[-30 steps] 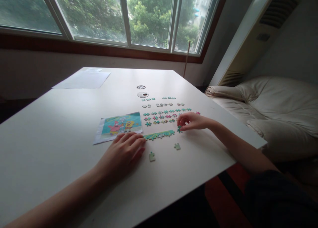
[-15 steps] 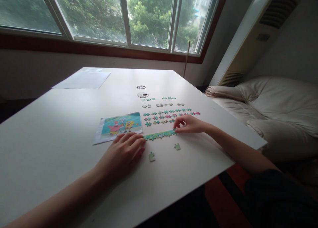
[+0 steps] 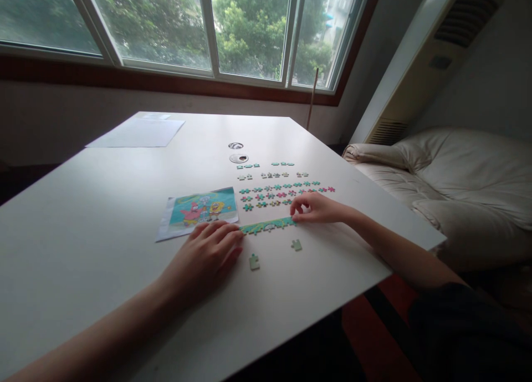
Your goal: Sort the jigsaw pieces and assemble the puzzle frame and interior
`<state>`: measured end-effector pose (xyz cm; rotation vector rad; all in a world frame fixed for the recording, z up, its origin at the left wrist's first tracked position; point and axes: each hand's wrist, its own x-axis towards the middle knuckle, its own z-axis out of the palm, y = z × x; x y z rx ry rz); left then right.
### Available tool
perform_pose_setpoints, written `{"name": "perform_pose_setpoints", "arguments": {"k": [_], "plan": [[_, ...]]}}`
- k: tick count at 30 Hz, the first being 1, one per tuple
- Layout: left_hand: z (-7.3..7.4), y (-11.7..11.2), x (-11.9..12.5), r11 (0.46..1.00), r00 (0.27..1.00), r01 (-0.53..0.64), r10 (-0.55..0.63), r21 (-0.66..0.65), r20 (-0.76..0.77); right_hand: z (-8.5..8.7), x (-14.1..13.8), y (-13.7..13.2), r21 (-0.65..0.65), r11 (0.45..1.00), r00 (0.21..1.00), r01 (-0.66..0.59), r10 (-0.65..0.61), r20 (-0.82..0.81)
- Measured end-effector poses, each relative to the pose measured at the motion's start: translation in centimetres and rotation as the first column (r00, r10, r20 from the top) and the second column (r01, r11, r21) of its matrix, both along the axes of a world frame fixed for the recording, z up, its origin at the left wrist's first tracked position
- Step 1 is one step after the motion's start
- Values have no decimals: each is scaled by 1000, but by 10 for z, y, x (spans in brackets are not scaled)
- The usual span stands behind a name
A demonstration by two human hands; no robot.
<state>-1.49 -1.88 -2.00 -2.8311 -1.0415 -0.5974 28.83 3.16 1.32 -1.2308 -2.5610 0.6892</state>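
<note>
A joined strip of green jigsaw pieces (image 3: 266, 226) lies on the white table. My left hand (image 3: 214, 243) rests flat, its fingertips at the strip's left end. At the opposite end, my right hand (image 3: 311, 207) has thumb and forefinger closed on the end puzzle piece, which the fingertips mostly cover. Two loose pale green pieces lie nearer to me: one puzzle piece (image 3: 254, 261) by my left hand and another puzzle piece (image 3: 296, 245) below the strip. Beyond the strip, loose pieces (image 3: 270, 195) are laid out in several rows.
A printed cartoon picture (image 3: 201, 210) lies just left of the strip, partly under my left hand. White paper (image 3: 135, 133) is at the table's far left. Two round inserts (image 3: 238, 158) sit in the tabletop. A cream sofa (image 3: 469, 177) stands right of the table (image 3: 103, 232).
Both hands stay in nearly the same place. The end piece under my right fingertips appears to sit more in line with the strip.
</note>
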Motion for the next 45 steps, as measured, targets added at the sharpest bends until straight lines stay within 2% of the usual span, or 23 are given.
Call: {"name": "perform_pose_setpoints", "arguments": {"k": [5, 9, 13, 21, 27, 36, 45], "plan": [[-2, 1, -1, 1000, 1000, 2, -2, 2, -11, 3, 15, 6, -20, 999, 999, -33, 34, 34], [-1, 0, -1, 1000, 1000, -2, 2, -6, -29, 1, 24, 11, -122, 992, 997, -37, 45, 68], [-1, 0, -1, 1000, 999, 2, -2, -9, -33, -3, 24, 13, -200, 978, 997, -52, 63, 46], [-1, 0, -1, 1000, 999, 5, -5, -2, -33, -6, 23, 14, -268, 962, 999, -43, 41, -13], [-2, 0, -1, 1000, 1000, 3, -3, 5, -30, -8, 20, 14, -251, 968, 1000, -22, 17, -22], [-2, 1, 0, 1000, 1000, 6, -6, 0, -27, -9, 20, 14, -223, 973, 998, -64, 60, -24], [-2, 1, -1, 1000, 1000, 8, -8, 7, -27, -14, 13, 13, -139, 990, 998, -2, -6, -60]]}}
